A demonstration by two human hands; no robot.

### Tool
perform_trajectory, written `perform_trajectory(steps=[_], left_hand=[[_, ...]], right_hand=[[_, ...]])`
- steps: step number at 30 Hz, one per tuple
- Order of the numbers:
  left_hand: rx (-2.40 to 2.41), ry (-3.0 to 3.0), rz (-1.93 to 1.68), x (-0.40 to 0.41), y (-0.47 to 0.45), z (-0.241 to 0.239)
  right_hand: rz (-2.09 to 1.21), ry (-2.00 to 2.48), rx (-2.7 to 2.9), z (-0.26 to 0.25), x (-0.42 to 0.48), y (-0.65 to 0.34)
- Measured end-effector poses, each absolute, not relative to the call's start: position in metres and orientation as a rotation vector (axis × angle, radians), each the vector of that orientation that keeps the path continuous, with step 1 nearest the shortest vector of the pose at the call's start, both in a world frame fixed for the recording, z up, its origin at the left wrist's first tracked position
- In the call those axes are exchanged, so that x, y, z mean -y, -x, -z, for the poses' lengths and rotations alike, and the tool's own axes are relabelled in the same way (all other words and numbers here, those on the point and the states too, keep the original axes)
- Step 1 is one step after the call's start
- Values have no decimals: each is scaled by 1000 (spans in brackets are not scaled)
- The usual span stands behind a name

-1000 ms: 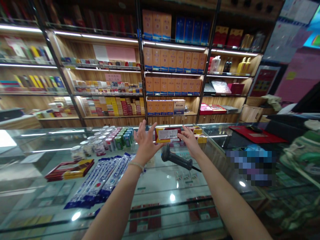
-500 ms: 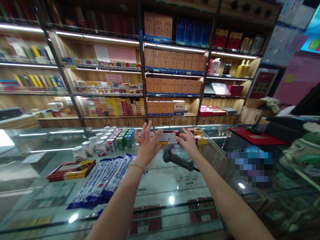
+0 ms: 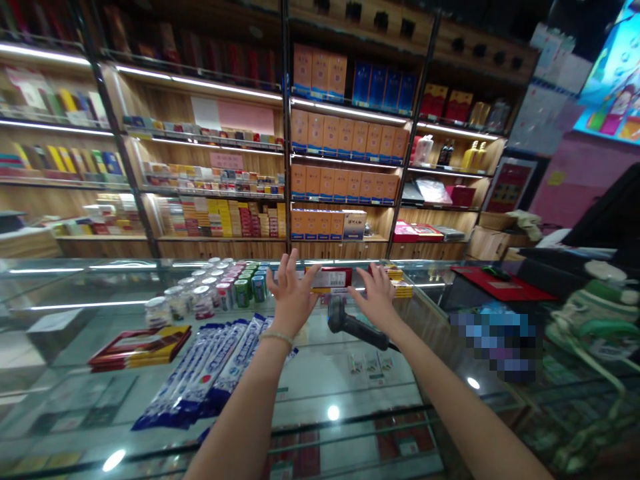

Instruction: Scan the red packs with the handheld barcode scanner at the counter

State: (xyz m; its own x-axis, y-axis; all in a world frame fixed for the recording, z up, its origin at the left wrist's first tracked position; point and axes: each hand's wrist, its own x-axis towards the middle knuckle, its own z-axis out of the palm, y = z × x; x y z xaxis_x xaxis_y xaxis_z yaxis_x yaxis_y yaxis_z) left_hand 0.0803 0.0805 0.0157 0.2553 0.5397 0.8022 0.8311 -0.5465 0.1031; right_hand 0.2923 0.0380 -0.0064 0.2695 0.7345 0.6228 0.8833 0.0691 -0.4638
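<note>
A red and yellow carton with a white label (image 3: 330,279) lies flat on the glass counter (image 3: 320,373), far from me. My left hand (image 3: 290,297) is at its left end with fingers spread and the thumb close to the carton. My right hand (image 3: 376,297) hovers by its right end, fingers also apart. I cannot tell whether either hand still touches the carton. A black barcode scanner (image 3: 353,325) lies on the glass just below and between the hands.
A short stack of similar cartons (image 3: 395,275) sits right of the hands. Small gum bottles (image 3: 220,288), long blue packs (image 3: 210,363) and flat red-yellow boxes (image 3: 140,343) lie to the left. A red mat (image 3: 500,285) and green-white bag (image 3: 590,320) are right. Stocked shelves (image 3: 345,180) stand behind.
The carton, held upright between both hands a second ago, has come down and away from me onto the counter. Both hands have spread their fingers beside it.
</note>
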Motion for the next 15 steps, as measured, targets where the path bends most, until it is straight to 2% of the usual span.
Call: perform_trajectory(steps=[15], left_hand=[[1318, 2188, 1218, -80, -80, -11]], right_hand=[[363, 1921, 1877, 43, 2, -274]])
